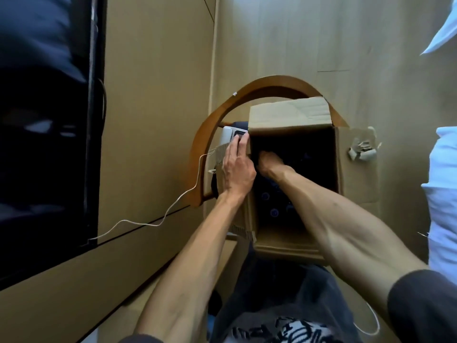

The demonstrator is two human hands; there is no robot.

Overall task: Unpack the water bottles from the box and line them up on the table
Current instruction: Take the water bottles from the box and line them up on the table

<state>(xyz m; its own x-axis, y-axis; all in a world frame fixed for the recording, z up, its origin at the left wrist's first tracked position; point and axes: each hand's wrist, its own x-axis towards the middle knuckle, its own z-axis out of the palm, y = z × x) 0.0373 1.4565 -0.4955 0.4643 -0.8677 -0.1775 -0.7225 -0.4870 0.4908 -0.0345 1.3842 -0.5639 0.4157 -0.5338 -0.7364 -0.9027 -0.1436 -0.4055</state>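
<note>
Bottles (274,212) are standing deep in the box (291,246), caps showing. Left hand (237,167) is lying flat, bracing the box's left wall. Right hand (268,162) is reaching inside; its grip is hidden. Lifting straight up should be clearing the far flap (289,112).

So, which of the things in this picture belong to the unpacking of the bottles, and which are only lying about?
Part of the job:
- open brown cardboard box
- blue bottle caps deep in its dark inside
- right hand, reaching inside
- left hand, on the box's left edge

Only lying about:
- curved wooden chair back
- thin white cable
- white device beside the box
- white cloth
</note>
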